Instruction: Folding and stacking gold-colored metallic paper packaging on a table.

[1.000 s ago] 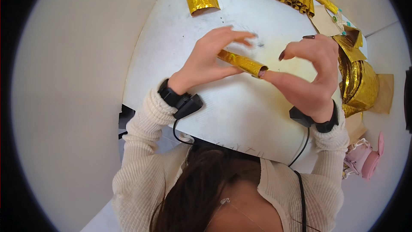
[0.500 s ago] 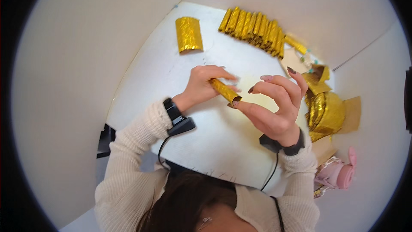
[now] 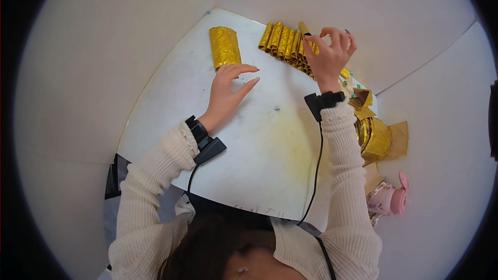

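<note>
At the back of the white table (image 3: 244, 150), my right hand (image 3: 332, 59) pinches a small gold paper roll (image 3: 304, 27) by its near end. It is over a pile of similar gold rolls (image 3: 280, 41), laid side by side in layers with their open ends toward me. My hand and the held roll cover part of that pile. To the left, my left hand (image 3: 226, 91) is empty, thumb and fingers apart. Its fingers are by the near edge of a curved gold sheet (image 3: 224, 45), possibly a stack, on the table.
Right of the table's middle, a bundle of curved gold sheets (image 3: 377, 140) sits with brown card pieces. Closer to me stands a pink bottle (image 3: 390, 199) with a chain strap. Walls enclose the table's left and back. Cables hang from both black wrist devices (image 3: 210, 150).
My right hand has carried the roll from the middle of the table to the pile at the back. My left hand has let go of it and moved left toward the curved gold sheet.
</note>
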Demonstrator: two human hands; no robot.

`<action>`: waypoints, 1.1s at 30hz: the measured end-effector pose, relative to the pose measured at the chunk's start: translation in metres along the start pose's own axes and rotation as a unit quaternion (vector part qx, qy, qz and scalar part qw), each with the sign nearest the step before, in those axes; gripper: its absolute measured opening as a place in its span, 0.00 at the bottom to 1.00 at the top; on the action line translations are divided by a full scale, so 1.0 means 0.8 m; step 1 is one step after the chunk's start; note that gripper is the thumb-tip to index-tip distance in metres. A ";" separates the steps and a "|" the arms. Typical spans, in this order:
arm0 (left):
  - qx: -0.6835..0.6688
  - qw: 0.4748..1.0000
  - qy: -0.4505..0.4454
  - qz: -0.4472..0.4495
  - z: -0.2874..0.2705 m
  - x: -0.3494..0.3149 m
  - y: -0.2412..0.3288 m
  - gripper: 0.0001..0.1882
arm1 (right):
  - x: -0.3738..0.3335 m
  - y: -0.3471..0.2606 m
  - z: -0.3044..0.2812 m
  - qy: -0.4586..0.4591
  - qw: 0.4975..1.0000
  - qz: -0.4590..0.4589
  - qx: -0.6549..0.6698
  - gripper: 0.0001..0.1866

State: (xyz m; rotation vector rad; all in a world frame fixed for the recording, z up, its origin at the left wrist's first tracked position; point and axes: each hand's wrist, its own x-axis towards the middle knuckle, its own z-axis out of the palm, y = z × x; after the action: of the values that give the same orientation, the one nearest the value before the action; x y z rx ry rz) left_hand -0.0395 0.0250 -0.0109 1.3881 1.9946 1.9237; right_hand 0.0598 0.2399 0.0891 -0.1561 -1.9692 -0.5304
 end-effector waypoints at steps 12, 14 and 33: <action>-0.015 0.992 -0.043 0.117 0.085 0.054 -0.057 0.29 | -0.046 -0.024 0.052 -0.120 0.992 0.012 -0.030 0.05; -0.064 0.991 -0.022 0.115 0.104 0.069 -0.068 0.31 | -0.050 -0.027 0.052 -0.138 0.990 0.018 -0.013 0.07; 0.029 0.991 0.122 0.043 0.109 0.098 -0.075 0.24 | -0.089 0.015 -0.051 -0.227 0.959 0.159 0.054 0.07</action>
State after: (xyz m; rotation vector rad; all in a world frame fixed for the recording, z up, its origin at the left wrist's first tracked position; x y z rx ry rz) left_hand -0.0686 0.1508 -0.0388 1.3300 2.1430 2.1854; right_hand 0.1296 0.2414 0.0445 -0.5572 -2.3508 -0.1831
